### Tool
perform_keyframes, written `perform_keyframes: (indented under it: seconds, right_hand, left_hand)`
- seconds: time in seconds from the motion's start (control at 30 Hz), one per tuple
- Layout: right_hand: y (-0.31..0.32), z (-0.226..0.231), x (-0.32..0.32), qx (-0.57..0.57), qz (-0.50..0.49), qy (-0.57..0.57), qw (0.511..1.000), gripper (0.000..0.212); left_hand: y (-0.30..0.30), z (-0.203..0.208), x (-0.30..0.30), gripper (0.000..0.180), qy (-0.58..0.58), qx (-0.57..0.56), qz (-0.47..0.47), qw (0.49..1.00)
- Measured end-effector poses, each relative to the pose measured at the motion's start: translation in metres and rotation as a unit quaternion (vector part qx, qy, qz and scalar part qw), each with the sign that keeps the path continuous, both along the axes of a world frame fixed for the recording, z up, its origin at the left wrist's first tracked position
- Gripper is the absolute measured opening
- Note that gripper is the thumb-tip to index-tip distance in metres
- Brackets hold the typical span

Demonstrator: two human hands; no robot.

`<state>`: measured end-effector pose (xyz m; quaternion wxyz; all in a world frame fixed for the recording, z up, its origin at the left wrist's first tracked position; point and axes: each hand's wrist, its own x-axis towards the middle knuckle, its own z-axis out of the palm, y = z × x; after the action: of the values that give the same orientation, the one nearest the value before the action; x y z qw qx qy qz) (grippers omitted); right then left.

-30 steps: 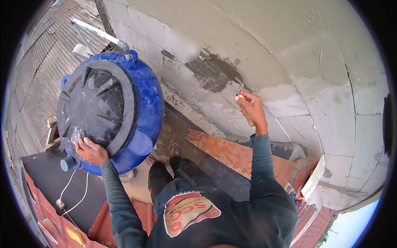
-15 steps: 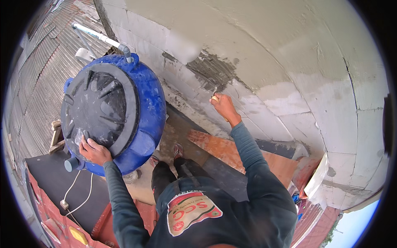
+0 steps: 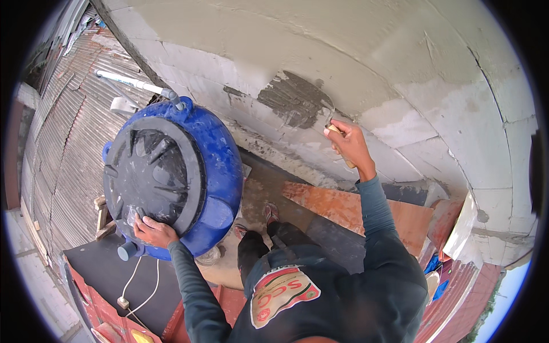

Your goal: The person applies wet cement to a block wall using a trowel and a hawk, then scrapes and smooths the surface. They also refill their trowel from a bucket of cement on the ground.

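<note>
My right hand (image 3: 350, 146) is closed round the pale wooden handle (image 3: 342, 150) of a trowel. The trowel's thin metal neck (image 3: 330, 114) reaches to the right edge of a dark wet mortar patch (image 3: 294, 98) on the block wall (image 3: 412, 123). Its blade is hard to make out against the wall. My left hand (image 3: 155, 230) rests with fingers apart on the black lid (image 3: 150, 166) of a blue water tank (image 3: 220, 154), near the lid's lower edge.
A grey-white pipe (image 3: 134, 83) runs to the tank's top. Corrugated roofing (image 3: 66, 143) spreads at left. Below the wall lie an orange-brown board (image 3: 329, 207) and dark sheeting (image 3: 337, 246). A white cord (image 3: 153, 288) hangs below the tank; my feet (image 3: 271, 212) stand between tank and wall.
My right hand has moved right and turned, bringing the trowel's handle into sight. The mortar patch looks more spread out. The view has shifted a little; my left hand stays on the lid.
</note>
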<state>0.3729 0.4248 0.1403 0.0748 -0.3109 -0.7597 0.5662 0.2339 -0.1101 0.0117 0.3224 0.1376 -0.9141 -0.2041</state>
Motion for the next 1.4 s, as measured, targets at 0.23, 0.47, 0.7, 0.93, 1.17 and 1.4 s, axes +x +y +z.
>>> perform_keyframes:
  seconds: [0.23, 0.47, 0.7, 0.93, 1.17, 1.4]
  right_hand:
    - [0.013, -0.111, 0.001, 0.266, 0.118, 0.015, 0.957, 0.042]
    - [0.029, -0.03, 0.013, 0.052, 0.019, -0.049, 0.997, 0.045]
    - [0.028, 0.012, 0.048, 0.135, 0.018, 0.007, 0.991, 0.047]
    - [-0.01, -0.031, 0.049, 0.317, 0.045, 0.05, 0.946, 0.043]
    - [-0.053, -0.1, -0.028, 0.257, -0.044, 0.201, 0.944, 0.04]
    - [-0.061, -0.153, -0.062, 0.221, -0.158, 0.269, 0.924, 0.039]
  left_hand:
    - [0.007, 0.0, -0.002, 0.042, -0.001, -0.007, -0.008, 1.0]
    - [0.0, 0.001, -0.002, 0.042, 0.002, -0.013, -0.01, 1.0]
    - [-0.002, -0.004, -0.003, 0.041, 0.017, -0.023, -0.012, 1.0]
    - [-0.005, -0.006, -0.003, 0.041, 0.018, -0.029, -0.004, 0.999]
    - [0.002, 0.0, -0.002, 0.041, 0.024, -0.019, -0.016, 0.999]
    - [-0.004, -0.004, -0.004, 0.045, 0.006, -0.014, -0.018, 1.0]
